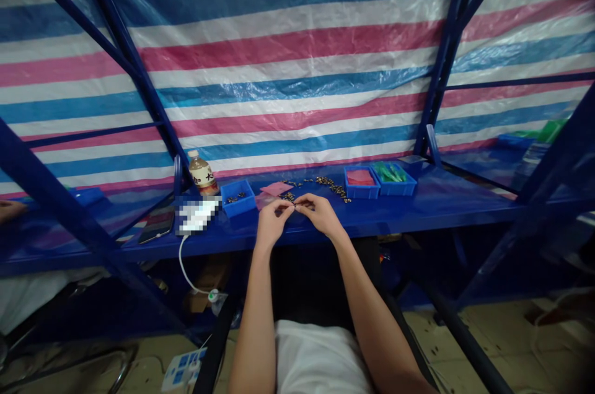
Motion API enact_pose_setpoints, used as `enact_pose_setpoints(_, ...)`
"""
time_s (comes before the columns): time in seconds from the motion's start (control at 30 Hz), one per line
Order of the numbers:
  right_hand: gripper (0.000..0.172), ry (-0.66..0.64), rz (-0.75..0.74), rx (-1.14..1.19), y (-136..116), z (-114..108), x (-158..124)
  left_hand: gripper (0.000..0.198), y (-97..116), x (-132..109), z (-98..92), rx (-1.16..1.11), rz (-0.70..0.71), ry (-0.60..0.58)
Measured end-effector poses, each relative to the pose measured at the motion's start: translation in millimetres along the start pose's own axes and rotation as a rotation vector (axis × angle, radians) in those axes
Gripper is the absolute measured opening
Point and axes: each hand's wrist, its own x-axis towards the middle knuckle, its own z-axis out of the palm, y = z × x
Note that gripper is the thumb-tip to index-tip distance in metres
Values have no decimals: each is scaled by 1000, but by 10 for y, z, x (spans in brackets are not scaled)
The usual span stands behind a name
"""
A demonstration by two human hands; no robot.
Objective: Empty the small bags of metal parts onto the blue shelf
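Over the front edge of the blue table, my left hand and my right hand meet fingertip to fingertip. Both are closed in a pinch. Whatever sits between the fingertips is tiny and dark, too small to name. Just beyond my hands lie pink sheets and a scatter of small brass-coloured pieces. A blue bin with a few small dark pieces inside stands to the left of my left hand. Past my right hand are a blue bin with pink sheets and another with green packets.
A drink bottle stands at the back left, near a blurred white object with a white cable and a dark phone-like slab. Blue metal posts frame the table before a striped plastic sheet. Another person's hand shows far left.
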Motion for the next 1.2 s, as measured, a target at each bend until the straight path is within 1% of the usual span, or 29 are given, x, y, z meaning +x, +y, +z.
enact_pose_setpoints(0.1, 23, 13, -1, -16, 10, 4, 0, 24, 45, -22, -33, 61, 16, 50)
enact_pose_setpoints(0.2, 26, 30, 11, -35, 14, 11, -4, 25, 116, -7, -175, 125, 28, 164)
enact_pose_setpoints(0.27, 26, 31, 23, -55, 5, 15, -9, 27, 150, 37, -354, 195, 31, 275)
enact_pose_setpoints(0.33, 26, 30, 34, -85, -6, 18, -13, 29, 148, 102, -581, 305, 15, 423)
enact_pose_setpoints(0.4, 26, 24, 42, -109, -13, 21, -15, 30, 102, 170, -804, 456, -27, 579)
enact_pose_setpoints(0.43, 26, 21, 47, -116, -14, 23, -15, 30, 65, 198, -894, 544, -62, 635)
enact_pose_setpoints(0.47, 26, 18, 51, -119, -12, 25, -14, 30, 26, 219, -962, 628, -93, 659)
enact_pose_setpoints(0.5, 26, 15, 55, -119, -10, 27, -13, 28, -13, 231, -1003, 700, -112, 657)
enact_pose_setpoints(0.57, 25, 10, 58, -117, -4, 30, -12, 23, -71, 229, -995, 797, -97, 635)
enact_pose_setpoints(0.63, 23, 15, 50, -120, -1, 30, -12, 22, -89, 204, -883, 832, -26, 617)
enact_pose_setpoints(0.67, 22, 20, 42, -124, -1, 29, -12, 23, -83, 191, -799, 832, 18, 588)
enact_pose_setpoints(0.7, 21, 26, 32, -129, -1, 28, -13, 24, -72, 181, -703, 822, 62, 523)
enact_pose_setpoints(0.8, 19, 36, 4, -138, 0, 26, -14, 24, -26, 183, -402, 771, 146, 212)
enact_pose_setpoints(0.83, 19, 35, -1, -137, 2, 25, -14, 23, -14, 193, -314, 762, 138, 139)
enact_pose_setpoints(0.9, 20, 33, -4, -132, 6, 25, -13, 19, 1, 217, -178, 757, 81, 59)
enact_pose_setpoints(1.0, 20, 31, 1, -126, 7, 27, -13, 17, 4, 237, -81, 757, 10, 8)
enact_pose_setpoints(1.07, 20, 28, -1, -131, 3, 32, -16, 16, 1, 236, -68, 758, -2, -10)
enact_pose_setpoints(1.2, 20, 24, -4, -155, -2, 43, -21, 12, -10, 231, -69, 778, -16, -9)
